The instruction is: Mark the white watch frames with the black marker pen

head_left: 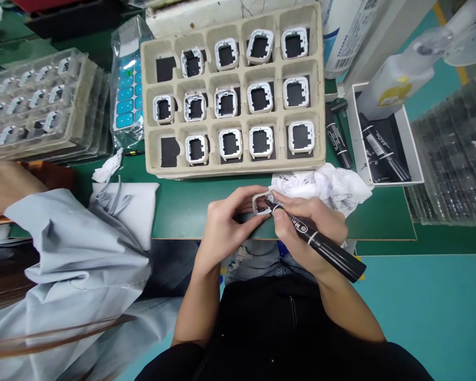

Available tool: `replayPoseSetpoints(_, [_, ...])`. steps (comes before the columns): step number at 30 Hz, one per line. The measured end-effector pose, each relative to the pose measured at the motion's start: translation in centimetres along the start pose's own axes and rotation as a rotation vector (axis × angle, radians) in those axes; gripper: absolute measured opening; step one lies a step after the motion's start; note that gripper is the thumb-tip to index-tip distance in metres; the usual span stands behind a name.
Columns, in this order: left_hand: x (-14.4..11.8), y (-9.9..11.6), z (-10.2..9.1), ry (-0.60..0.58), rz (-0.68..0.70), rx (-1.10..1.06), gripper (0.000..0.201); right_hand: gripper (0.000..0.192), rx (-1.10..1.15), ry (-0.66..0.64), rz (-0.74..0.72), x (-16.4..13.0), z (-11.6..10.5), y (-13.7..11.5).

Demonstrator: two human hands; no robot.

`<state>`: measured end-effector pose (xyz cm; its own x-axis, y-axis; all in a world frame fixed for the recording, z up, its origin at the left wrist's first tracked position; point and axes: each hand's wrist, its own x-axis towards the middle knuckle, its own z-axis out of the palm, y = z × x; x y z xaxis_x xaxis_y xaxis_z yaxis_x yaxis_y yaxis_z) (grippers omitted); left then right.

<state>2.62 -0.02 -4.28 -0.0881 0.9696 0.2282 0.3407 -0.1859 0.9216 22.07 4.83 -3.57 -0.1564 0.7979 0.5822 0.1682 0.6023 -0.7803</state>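
Note:
My left hand point(226, 222) pinches a small white square frame point(258, 201) just above the near edge of the green mat point(182, 206). My right hand point(309, 217) grips a black marker point(321, 246), and the marker's tip rests on the frame's inner edge. Behind my hands stands a beige pulp tray point(233, 169) whose compartments hold several similar white frames; three compartments on its left side show only black pads. A crumpled white cloth point(325, 185) lies right beside my right hand.
A stack of clear blister trays point(35, 100) and a bag of blue labels point(127, 90) sit at the left. A white box point(384, 132) with black markers and more clear trays point(452, 153) stand at the right. A co-worker's grey sleeve point(71, 248) reaches in from the left.

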Motion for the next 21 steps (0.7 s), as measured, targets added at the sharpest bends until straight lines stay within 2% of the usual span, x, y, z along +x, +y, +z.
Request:
replayPoseSetpoints(8, [-0.04, 0.14, -0.16, -0.006, -0.013, 0.024, 0.037, 0.015, -0.068, -0.024, -0.043, -0.07, -0.48, -0.06])
replayPoseSetpoints(16, [-0.22, 0.17, -0.13, 0.016, 0.002, 0.093, 0.032, 0.011, -0.092, -0.063, 0.021, -0.51, -0.69, 0.01])
replayPoseSetpoints(21, [-0.26, 0.44, -0.06, 0.024, 0.007, 0.114, 0.031, 0.019, -0.054, -0.049, 0.018, -0.62, -0.49, 0.10])
